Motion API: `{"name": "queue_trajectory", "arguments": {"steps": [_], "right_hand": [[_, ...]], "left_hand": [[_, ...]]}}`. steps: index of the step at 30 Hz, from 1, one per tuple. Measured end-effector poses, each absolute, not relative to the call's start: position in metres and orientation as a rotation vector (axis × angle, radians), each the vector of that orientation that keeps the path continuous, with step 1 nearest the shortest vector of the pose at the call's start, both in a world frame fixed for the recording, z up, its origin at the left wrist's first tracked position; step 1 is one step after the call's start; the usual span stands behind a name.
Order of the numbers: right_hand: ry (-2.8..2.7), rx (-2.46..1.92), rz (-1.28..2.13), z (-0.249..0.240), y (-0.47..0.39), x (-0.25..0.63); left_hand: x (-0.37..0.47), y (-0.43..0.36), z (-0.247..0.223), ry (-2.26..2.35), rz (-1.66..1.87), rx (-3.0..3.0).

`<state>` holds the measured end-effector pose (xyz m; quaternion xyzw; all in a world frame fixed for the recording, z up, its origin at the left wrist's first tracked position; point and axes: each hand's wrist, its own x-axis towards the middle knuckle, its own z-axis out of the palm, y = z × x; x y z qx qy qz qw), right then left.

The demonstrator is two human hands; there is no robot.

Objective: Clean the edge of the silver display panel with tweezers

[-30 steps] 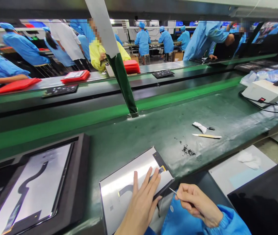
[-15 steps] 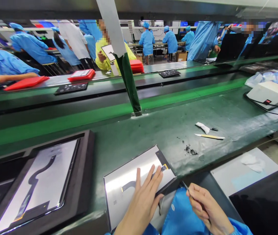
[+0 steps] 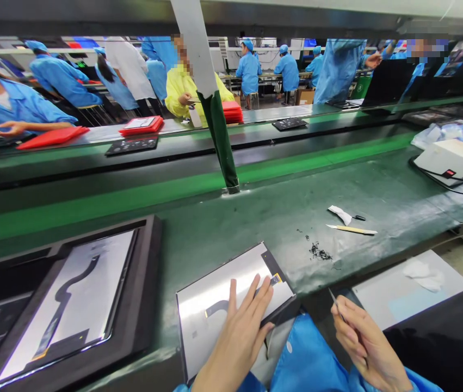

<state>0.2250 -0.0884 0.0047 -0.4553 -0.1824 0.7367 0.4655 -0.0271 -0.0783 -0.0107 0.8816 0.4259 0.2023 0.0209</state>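
L hand flat on the silver panel, fingers spread wide and pressing down; fingertips sit just beside the black flex strip and near the small connector at the panel's far-right corner. Panel lies at the near edge of the green bench, tilted w/ respect to the edge, near corner overhanging toward me. R hand off the bench, to the right of the panel and apart from it, pinched shut on a thin pointed tool, prob. tweezers, tip too small to tell. Tool tip points up and away, touching nothing. Black debris specks on the bench beyond the panel; flat stick and white scrap further back. Second panel in a black tray to the left.
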Motion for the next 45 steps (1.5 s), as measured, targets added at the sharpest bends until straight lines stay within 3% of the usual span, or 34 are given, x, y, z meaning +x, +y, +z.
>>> {"name": "queue_trajectory", "arguments": {"steps": [45], "right_hand": [[-0.471,-1.207,1.335,0.065,-0.065,0.274]], "left_hand": [[-0.027,-0.078,-0.011,1.301,0.686,2.707]]}}
